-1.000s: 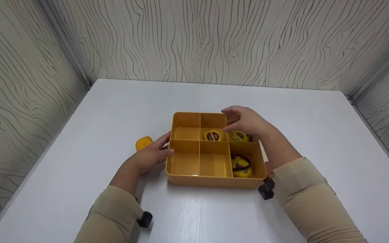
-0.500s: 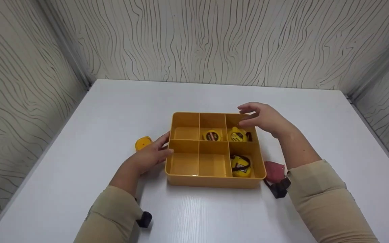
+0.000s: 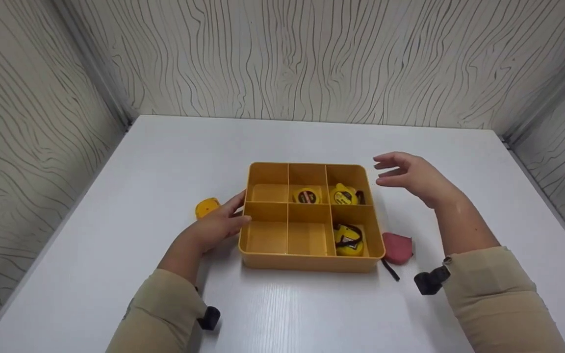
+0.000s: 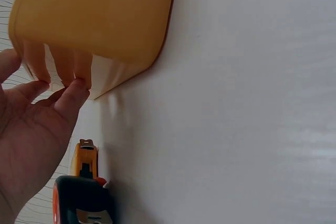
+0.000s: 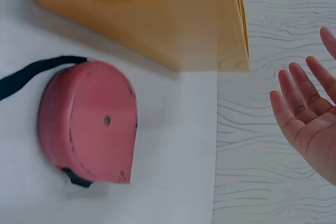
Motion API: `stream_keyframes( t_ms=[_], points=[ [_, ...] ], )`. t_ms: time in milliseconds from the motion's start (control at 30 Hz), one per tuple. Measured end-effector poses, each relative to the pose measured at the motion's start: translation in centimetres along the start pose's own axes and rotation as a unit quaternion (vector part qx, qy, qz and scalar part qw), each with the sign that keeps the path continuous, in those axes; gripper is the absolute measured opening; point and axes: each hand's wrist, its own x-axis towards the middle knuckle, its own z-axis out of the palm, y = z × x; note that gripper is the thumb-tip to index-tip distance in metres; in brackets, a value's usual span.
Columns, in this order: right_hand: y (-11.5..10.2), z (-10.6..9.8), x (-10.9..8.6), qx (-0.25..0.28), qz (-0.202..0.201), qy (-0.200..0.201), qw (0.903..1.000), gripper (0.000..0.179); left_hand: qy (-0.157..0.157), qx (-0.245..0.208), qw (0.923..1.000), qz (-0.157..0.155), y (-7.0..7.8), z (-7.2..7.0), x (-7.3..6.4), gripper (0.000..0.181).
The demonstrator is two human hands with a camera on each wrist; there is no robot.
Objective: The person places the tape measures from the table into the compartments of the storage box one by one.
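Note:
An orange-yellow box (image 3: 312,263) with several compartments stands on the table. My left hand (image 3: 216,226) touches its left side; in the left wrist view the fingertips rest against the outer wall. My right hand (image 3: 412,176) is in the air right of the box, fingers apart and holding nothing. One yellow tape measure (image 3: 307,196) lies in the back middle compartment, another tape measure (image 3: 345,195) in the back right. The front right compartment has a yellow tape measure (image 3: 350,247) with a black strap. Beside the box's right wall lies a red tape measure (image 3: 397,248).
Left of the box, partly behind my left hand, sits an orange tape measure (image 3: 206,207). The left wrist view also shows a dark tape measure (image 4: 79,200) with red edging near it. Wood-patterned walls (image 3: 282,59) border the white table (image 3: 272,314) at the back and sides.
My right hand has moved from over the back right compartment out to the right, away from the box, uncovering the red tape measure. The left hand has stayed at the box's left side.

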Motion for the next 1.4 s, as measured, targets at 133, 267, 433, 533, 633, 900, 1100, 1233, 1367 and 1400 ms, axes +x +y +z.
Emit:
stream_keyframes(
  t_ms=[133,267,433,533,633,900,1100,1233,1367,1400],
  points=[
    [0.8,-0.6,-0.9,0.005,0.0,0.007,1.0,0.066,-0.003,0.0,1.0,-0.002,-0.1,-0.1,0.2,0.068],
    [1.8,-0.9,-1.6,0.013,0.006,0.005,0.9999,0.066,-0.003,-0.003,1.0,0.004,-0.2,-0.1,0.0,0.068],
    [3.4,-0.7,-2.6,0.022,0.019,0.003,0.9996,0.066,-0.017,-0.016,0.9993,0.03,-0.1,-0.1,-0.1,0.07],
    [4.5,-0.3,-3.2,0.025,0.022,0.004,0.9994,0.065,-0.018,-0.02,0.9992,0.029,0.0,0.0,-0.1,0.069],
    [5.6,0.2,-3.8,0.035,0.022,0.004,0.9991,0.064,-0.014,-0.018,0.9994,0.026,0.0,0.0,-0.1,0.068],
    [8.4,1.4,-5.0,0.046,0.051,-0.02,0.9974,0.059,-0.004,-0.016,0.9998,0.013,0.2,0.1,-0.1,0.067],
    [9.0,2.2,-5.1,0.04,0.071,-0.037,0.996,0.056,-0.002,-0.013,0.9999,0.007,0.1,0.2,-0.1,0.067],
    [9.4,2.8,-5.0,0.04,0.08,-0.056,0.9944,0.055,0.001,-0.013,0.9999,0.005,0.1,0.2,-0.1,0.068],
    [9.8,3.3,-5.0,0.016,0.076,-0.067,0.9947,0.054,-0.004,-0.012,0.9998,0.012,-0.1,0.1,0.0,0.068],
    [9.9,3.4,-5.0,0.006,0.075,-0.069,0.9948,0.055,-0.005,-0.013,0.9998,0.014,-0.1,0.1,0.1,0.068]
  ],
)
